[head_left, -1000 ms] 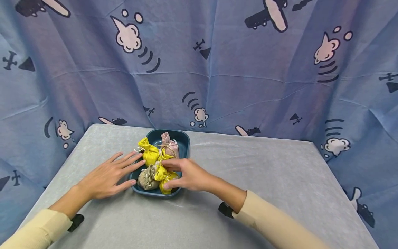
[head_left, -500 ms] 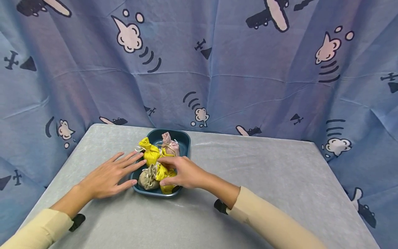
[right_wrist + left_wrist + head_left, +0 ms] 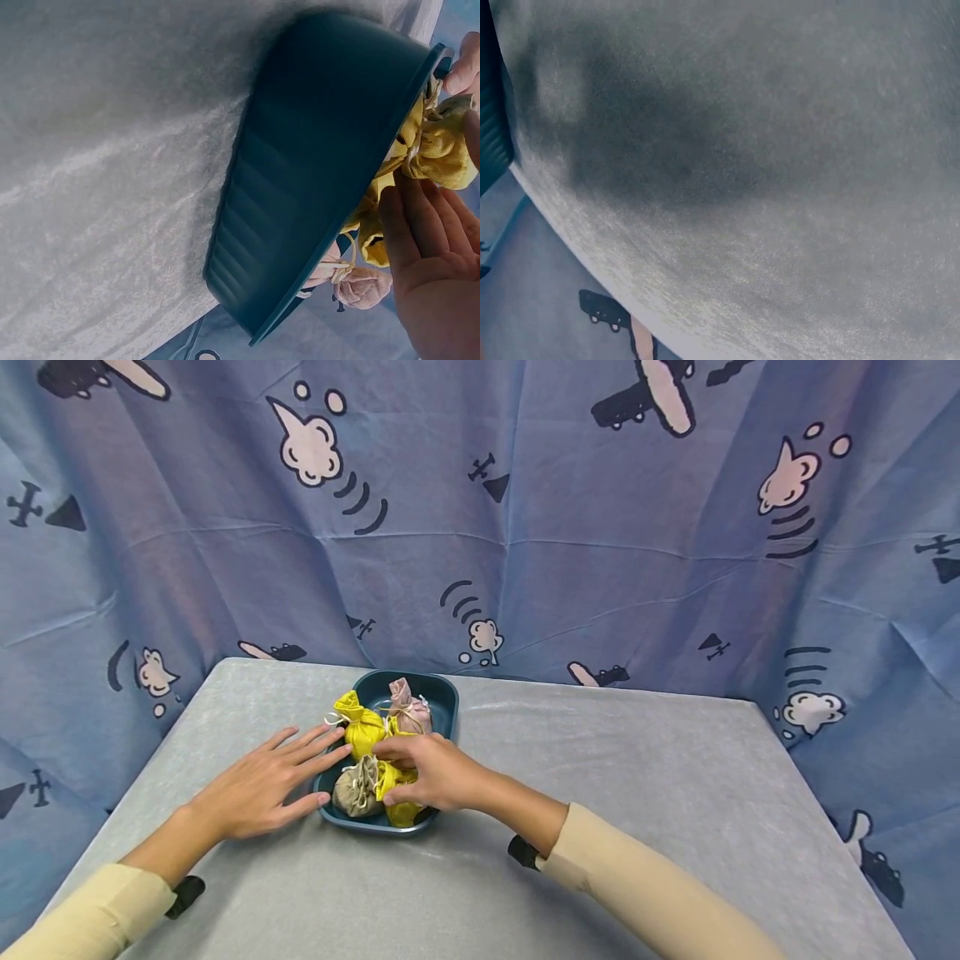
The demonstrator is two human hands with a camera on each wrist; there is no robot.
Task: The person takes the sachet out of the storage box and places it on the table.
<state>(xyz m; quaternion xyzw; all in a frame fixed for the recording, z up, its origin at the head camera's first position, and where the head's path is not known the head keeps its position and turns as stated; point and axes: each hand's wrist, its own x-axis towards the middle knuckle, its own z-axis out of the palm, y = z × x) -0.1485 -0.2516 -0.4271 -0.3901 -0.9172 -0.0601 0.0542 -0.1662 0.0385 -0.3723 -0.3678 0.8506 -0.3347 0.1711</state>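
A dark teal tub [image 3: 444, 693] holds several small drawstring pouches. In the head view a yellow pouch [image 3: 363, 732] lies at the left, a pink pouch [image 3: 411, 717] at the back, a grey-beige pouch [image 3: 356, 792] at the front left. My left hand [image 3: 266, 785] is spread with straight fingers, its tips at the tub's left rim. My right hand [image 3: 435, 772] reaches over the right rim, thumb and fingers either side of the front yellow pouch's gathered top [image 3: 387, 777]. In the right wrist view the straight fingers [image 3: 427, 225] touch yellow cloth; the pouch is partly hidden.
The tub stands near the back left of a grey cloth-covered table [image 3: 600, 793]. Behind the table hangs a blue curtain [image 3: 570, 593] printed with planes and clouds. Only tabletop and a sliver of the tub [image 3: 491, 127] show in the left wrist view.
My right hand has shifted left and slightly away from me, from over the front yellow pouch to its gathered top. The left hand and the pouches look unmoved.
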